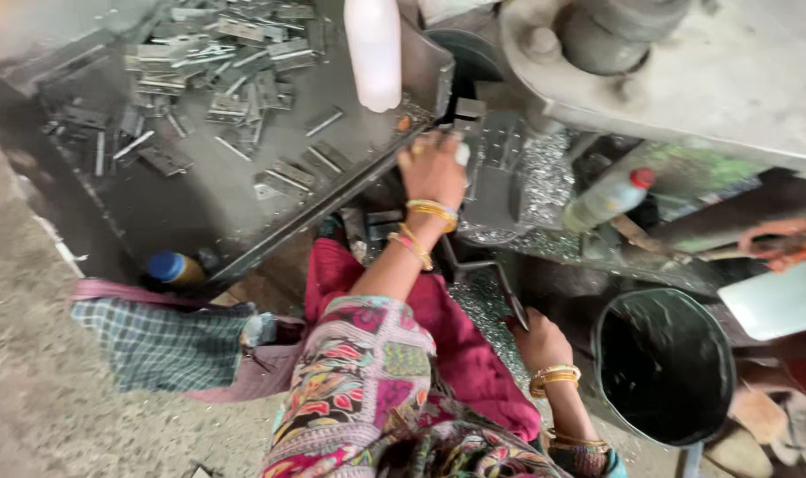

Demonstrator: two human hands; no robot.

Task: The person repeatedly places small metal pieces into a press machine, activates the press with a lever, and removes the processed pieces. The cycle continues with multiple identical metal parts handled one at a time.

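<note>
Head view: feeding a small grey metal plate (463,152) at the grey press bed (496,168).
Left hand (432,168) pinches the plate against the bed; right hand (537,341), below the bed, grips a dark metal lever (509,305). Keeping fingers off the die seems wise.

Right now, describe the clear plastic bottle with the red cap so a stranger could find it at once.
Start at the big grey machine filling the upper right. Just below its body, among the shiny metal shavings, lies the bottle, tilted with its cap pointing up and right, to the right of the person's left hand. Its red cap sets it apart from the white bottle and the blue-capped one.
</note>
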